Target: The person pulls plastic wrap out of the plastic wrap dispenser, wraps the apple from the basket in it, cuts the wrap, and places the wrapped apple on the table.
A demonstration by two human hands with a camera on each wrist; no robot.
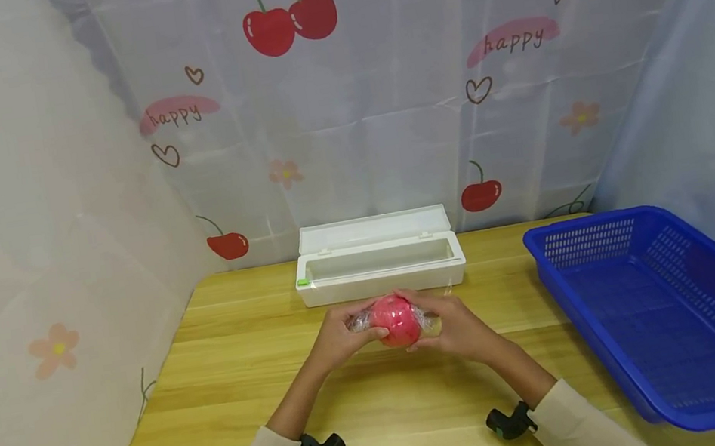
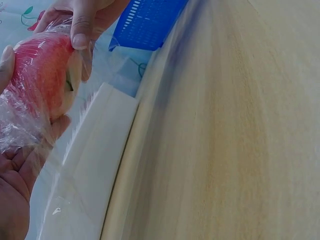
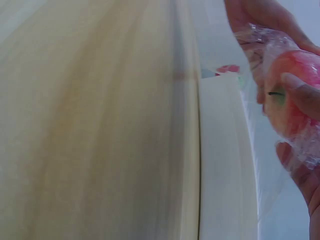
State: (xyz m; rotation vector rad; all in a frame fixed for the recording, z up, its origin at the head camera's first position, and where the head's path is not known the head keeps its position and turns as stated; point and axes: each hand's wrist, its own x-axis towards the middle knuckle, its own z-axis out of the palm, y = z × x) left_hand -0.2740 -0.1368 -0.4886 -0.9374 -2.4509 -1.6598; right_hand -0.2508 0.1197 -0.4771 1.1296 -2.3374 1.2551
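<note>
On my head feed I can read one word, appearing twice on the patterned cloth (image 1: 383,113) that hangs behind the worktop (image 1: 419,420). Toward 10 o'clock from the middle of that view I make out a first "happy" (image 1: 180,114), in thin, dark, lowercase letters styled like handwriting, laid over a pink brush stroke (image 1: 209,103). Toward 2 o'clock I get a second "happy" (image 1: 513,40) on the same cloth, in matching lettering, over another pink smear (image 1: 549,27). This one sits somewhat higher in my view, and both read upright.
</note>
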